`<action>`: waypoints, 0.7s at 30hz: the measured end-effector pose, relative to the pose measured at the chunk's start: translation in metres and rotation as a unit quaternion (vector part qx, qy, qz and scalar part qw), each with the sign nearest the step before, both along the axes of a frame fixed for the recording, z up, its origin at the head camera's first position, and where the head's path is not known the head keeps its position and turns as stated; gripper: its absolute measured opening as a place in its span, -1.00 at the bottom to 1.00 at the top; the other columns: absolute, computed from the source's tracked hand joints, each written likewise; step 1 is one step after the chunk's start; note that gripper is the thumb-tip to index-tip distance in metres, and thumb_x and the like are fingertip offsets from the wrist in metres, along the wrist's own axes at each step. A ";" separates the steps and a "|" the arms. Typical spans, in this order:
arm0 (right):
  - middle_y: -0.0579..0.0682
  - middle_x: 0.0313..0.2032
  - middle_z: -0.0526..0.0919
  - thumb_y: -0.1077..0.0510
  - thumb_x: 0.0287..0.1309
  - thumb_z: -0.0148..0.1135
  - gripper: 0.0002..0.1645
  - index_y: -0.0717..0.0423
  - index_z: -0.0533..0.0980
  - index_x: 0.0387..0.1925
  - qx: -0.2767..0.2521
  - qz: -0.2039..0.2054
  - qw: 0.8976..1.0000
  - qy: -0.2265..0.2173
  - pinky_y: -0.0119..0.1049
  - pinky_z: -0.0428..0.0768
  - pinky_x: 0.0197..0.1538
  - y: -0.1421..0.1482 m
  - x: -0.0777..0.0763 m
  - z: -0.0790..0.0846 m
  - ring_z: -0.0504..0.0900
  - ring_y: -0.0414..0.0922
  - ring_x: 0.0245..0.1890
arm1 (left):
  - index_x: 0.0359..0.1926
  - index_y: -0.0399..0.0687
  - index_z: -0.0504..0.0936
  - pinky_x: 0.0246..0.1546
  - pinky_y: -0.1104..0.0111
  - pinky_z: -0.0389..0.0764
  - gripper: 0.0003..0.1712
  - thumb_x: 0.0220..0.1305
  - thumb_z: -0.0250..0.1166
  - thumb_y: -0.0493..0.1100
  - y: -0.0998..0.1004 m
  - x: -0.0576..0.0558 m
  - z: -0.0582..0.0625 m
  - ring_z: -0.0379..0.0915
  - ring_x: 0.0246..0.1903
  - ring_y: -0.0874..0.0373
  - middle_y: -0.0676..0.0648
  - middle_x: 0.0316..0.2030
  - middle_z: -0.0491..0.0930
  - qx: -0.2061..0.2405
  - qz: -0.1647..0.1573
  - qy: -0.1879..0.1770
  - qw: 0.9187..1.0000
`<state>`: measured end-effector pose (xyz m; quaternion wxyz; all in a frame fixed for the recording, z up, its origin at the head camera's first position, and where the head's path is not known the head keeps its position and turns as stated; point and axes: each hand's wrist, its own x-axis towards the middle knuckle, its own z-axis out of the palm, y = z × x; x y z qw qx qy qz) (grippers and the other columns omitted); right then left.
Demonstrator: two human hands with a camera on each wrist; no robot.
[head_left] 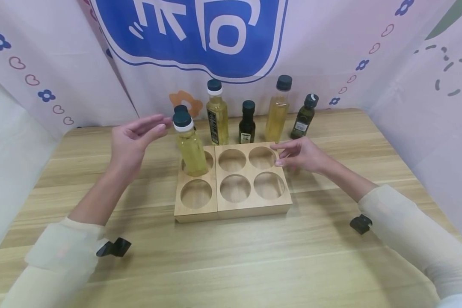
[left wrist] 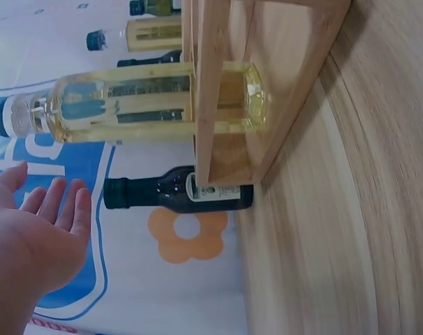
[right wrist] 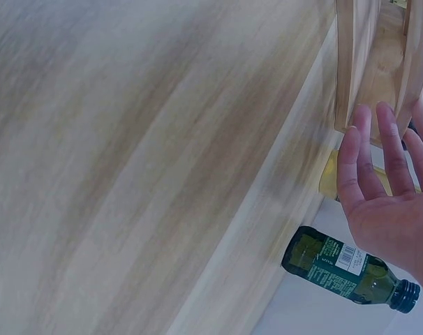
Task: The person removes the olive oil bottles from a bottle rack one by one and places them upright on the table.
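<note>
A light wooden bottle rack (head_left: 235, 214) with round holes in two rows sits on the table. In its back-left hole stands a clear bottle of yellow oil (head_left: 192, 152) with a dark green cap; the left wrist view shows the bottle's (left wrist: 149, 105) base inside the rack. My left hand (head_left: 132, 139) is held in the air left of this bottle, fingers loosely extended and holding nothing. At the rack's back-right corner is my right hand (head_left: 304, 155), its fingertips right at the rack's edge. In the right wrist view the right hand's fingers (right wrist: 389, 146) are stretched out against the rack's end.
Behind the rack stand a label-bearing oil bottle (head_left: 217, 115), a small dark bottle (head_left: 247, 124), a tall yellow oil bottle (head_left: 278, 113) and a small green bottle (head_left: 304, 117). Another dark bottle (left wrist: 190, 190) stands behind the rack's left end. A printed cloth (head_left: 312, 51) hangs behind the table (head_left: 231, 265).
</note>
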<state>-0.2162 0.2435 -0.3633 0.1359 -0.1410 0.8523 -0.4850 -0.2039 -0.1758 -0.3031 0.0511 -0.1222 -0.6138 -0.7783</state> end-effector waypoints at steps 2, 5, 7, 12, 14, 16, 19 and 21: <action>0.28 -0.13 0.78 0.37 0.14 0.50 -0.36 0.30 0.54 0.27 0.001 0.001 1.000 0.000 -0.20 0.73 -0.41 0.001 0.000 0.000 0.73 0.06 -0.43 | 0.02 -0.31 0.73 0.10 0.39 0.65 -0.74 0.32 0.38 -0.44 0.002 0.002 0.000 0.75 -0.11 0.15 -0.06 -0.14 0.80 -0.006 -0.009 0.010 1.000; 0.28 -0.14 0.78 0.37 0.14 0.50 -0.36 0.30 0.54 0.27 0.005 0.000 1.000 0.000 -0.20 0.72 -0.42 0.001 0.000 0.001 0.72 0.07 -0.45 | -0.03 -0.20 0.77 0.10 0.39 0.66 -0.78 0.36 0.34 -0.43 0.006 0.003 0.001 0.74 -0.11 0.17 -0.03 -0.12 0.80 -0.022 -0.015 0.017 1.000; 0.29 -0.13 0.78 0.36 0.14 0.50 -0.36 0.30 0.54 0.27 0.007 0.001 1.000 0.001 -0.20 0.72 -0.42 0.001 0.000 0.001 0.72 0.07 -0.45 | -0.05 -0.13 0.78 0.09 0.38 0.66 -0.77 0.39 0.32 -0.43 0.009 0.004 0.002 0.73 -0.10 0.18 -0.01 -0.11 0.80 -0.030 -0.018 0.020 0.999; 0.30 -0.11 0.77 0.36 0.14 0.51 -0.36 0.30 0.55 0.27 0.011 0.001 1.000 0.006 -0.21 0.73 -0.39 0.001 0.000 0.001 0.74 0.06 -0.40 | -0.04 -0.03 0.78 0.14 0.38 0.64 -0.75 0.43 0.29 -0.40 0.014 0.005 0.003 0.71 -0.06 0.18 0.02 -0.07 0.79 -0.050 -0.035 0.018 0.998; 0.30 -0.11 0.77 0.36 0.14 0.51 -0.36 0.30 0.55 0.27 0.012 0.001 1.000 0.007 -0.21 0.73 -0.39 0.001 -0.001 0.001 0.74 0.05 -0.40 | -0.03 0.00 0.77 0.15 0.40 0.62 -0.75 0.43 0.29 -0.38 0.015 0.005 0.003 0.69 -0.02 0.18 0.04 -0.06 0.78 -0.060 -0.040 0.016 0.997; 0.29 -0.11 0.77 0.36 0.14 0.51 -0.36 0.29 0.55 0.27 0.012 0.000 1.000 0.006 -0.21 0.73 -0.39 0.001 -0.001 0.001 0.74 0.05 -0.41 | -0.02 0.03 0.77 0.16 0.43 0.60 -0.74 0.44 0.29 -0.37 0.017 0.005 0.004 0.66 0.01 0.18 0.06 -0.05 0.78 -0.069 -0.046 0.013 0.996; 0.30 -0.12 0.77 0.36 0.14 0.51 -0.36 0.29 0.55 0.27 0.010 0.000 1.000 0.004 -0.21 0.73 -0.41 0.000 -0.001 0.001 0.73 0.05 -0.44 | -0.02 0.07 0.76 0.18 0.46 0.57 -0.73 0.45 0.28 -0.37 0.020 0.005 0.005 0.63 0.04 0.19 0.09 -0.06 0.77 -0.074 -0.057 0.010 0.996; 0.30 -0.12 0.77 0.36 0.14 0.51 -0.36 0.30 0.55 0.27 0.008 -0.001 1.000 0.003 -0.21 0.72 -0.41 0.000 -0.001 0.000 0.73 0.05 -0.45 | -0.02 0.08 0.75 0.20 0.46 0.55 -0.73 0.46 0.27 -0.37 0.022 0.005 0.006 0.63 0.05 0.20 0.10 -0.06 0.77 -0.075 -0.067 0.010 0.995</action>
